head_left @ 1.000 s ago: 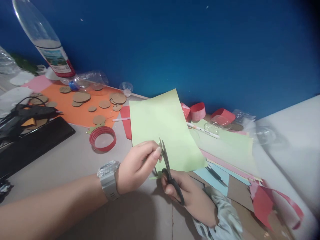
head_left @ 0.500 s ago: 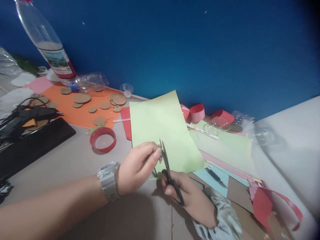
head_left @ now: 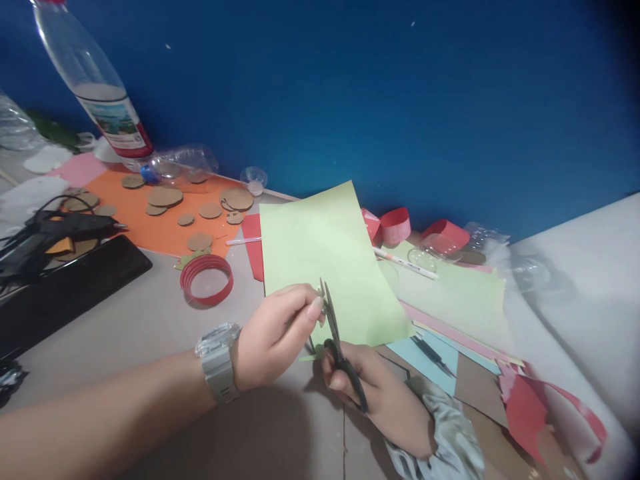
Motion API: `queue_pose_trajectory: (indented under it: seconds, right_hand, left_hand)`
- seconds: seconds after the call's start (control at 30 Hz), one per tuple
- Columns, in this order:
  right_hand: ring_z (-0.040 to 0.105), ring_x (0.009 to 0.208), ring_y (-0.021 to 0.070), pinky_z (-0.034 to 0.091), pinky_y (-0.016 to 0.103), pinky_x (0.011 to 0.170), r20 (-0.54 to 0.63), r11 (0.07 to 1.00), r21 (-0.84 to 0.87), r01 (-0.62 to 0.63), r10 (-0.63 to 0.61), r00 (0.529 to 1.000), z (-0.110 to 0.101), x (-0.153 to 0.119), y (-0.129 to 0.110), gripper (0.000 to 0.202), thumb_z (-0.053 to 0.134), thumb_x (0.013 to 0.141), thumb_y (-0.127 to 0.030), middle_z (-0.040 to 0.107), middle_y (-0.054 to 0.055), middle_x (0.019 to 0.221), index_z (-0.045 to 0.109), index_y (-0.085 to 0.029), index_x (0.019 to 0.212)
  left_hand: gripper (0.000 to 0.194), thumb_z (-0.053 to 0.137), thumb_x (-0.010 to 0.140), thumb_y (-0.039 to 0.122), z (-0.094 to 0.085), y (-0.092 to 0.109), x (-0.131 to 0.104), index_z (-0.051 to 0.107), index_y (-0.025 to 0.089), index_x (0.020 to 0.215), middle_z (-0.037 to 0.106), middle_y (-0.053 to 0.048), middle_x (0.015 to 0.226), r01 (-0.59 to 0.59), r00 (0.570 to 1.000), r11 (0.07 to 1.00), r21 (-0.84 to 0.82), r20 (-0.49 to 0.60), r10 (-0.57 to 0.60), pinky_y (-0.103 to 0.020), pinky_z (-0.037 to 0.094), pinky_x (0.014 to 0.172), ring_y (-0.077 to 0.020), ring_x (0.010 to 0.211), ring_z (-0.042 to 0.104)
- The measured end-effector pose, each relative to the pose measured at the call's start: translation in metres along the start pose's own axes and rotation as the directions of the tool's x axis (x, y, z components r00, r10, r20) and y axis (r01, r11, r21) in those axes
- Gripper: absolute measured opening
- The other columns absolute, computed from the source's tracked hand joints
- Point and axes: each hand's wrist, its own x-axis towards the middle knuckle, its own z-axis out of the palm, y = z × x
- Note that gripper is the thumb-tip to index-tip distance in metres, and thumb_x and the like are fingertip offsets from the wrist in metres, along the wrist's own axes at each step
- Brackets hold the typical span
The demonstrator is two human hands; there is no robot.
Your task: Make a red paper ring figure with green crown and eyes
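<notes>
My right hand [head_left: 370,390] is closed round the black handles of a pair of scissors [head_left: 332,320], whose blades point away from me and stand slightly apart. Beside the blades, my left hand [head_left: 280,330], with a grey watch [head_left: 219,357] at the wrist, pinches a small pale green piece that its fingers mostly hide. Both hands are over the near edge of a light green paper sheet [head_left: 315,247]. A thin green strip [head_left: 309,358] lies under the scissors, between the hands.
A coiled red ring [head_left: 207,280] lies left of the sheet. Cardboard discs [head_left: 165,196] rest on orange paper [head_left: 113,200], near a tilted bottle [head_left: 107,113]. A black box-like object [head_left: 75,287] lies at left. Red paper loops [head_left: 395,225], a pen [head_left: 406,263] and tweezers [head_left: 433,355] are at right.
</notes>
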Motion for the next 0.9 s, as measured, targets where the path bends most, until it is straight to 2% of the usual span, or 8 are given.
queue_pose_trajectory:
  seconds: [0.17,0.43,0.9]
  right_hand:
    - [0.031,0.054,0.0102,0.026,0.026,0.052,-0.033,1.0,-0.011,0.003,-0.004,0.999,0.0018,-0.0011,-0.001,0.054,0.059,0.084,-0.069,0.038,-0.006,0.06,0.047,-0.018,0.071]
    - [0.033,0.055,0.0107,0.027,0.027,0.053,-0.062,0.998,-0.064,-0.01,0.006,0.998,0.0021,-0.0008,-0.0027,0.056,0.057,0.083,-0.072,0.039,-0.006,0.058,0.047,-0.018,0.068]
    - [0.033,0.054,0.0101,0.027,0.025,0.05,-0.072,0.997,-0.059,-0.049,0.045,0.996,0.0028,-0.0003,-0.0021,0.054,0.062,0.081,-0.07,0.038,-0.007,0.057,0.05,-0.017,0.071]
  left_hand:
    - [0.019,0.044,0.096,0.02,0.0014,-0.0003,-0.0015,0.04,0.021,0.077,0.045,0.003,0.07,-0.002,1.0,1.0,0.021,0.024,0.002,-0.025,0.037,0.058,-0.0128,0.061,0.04]
    - [0.021,0.042,0.095,0.018,0.0022,-0.0014,-0.0009,0.037,0.022,0.075,0.043,0.003,0.068,-0.008,1.0,0.998,0.065,0.007,0.008,-0.025,0.037,0.057,-0.0122,0.059,0.039]
    - [0.021,0.046,0.09,0.016,-0.0047,-0.0007,0.0034,0.036,0.022,0.073,0.043,0.003,0.066,-0.017,0.999,0.997,0.074,0.044,0.014,-0.024,0.036,0.055,-0.012,0.059,0.04]
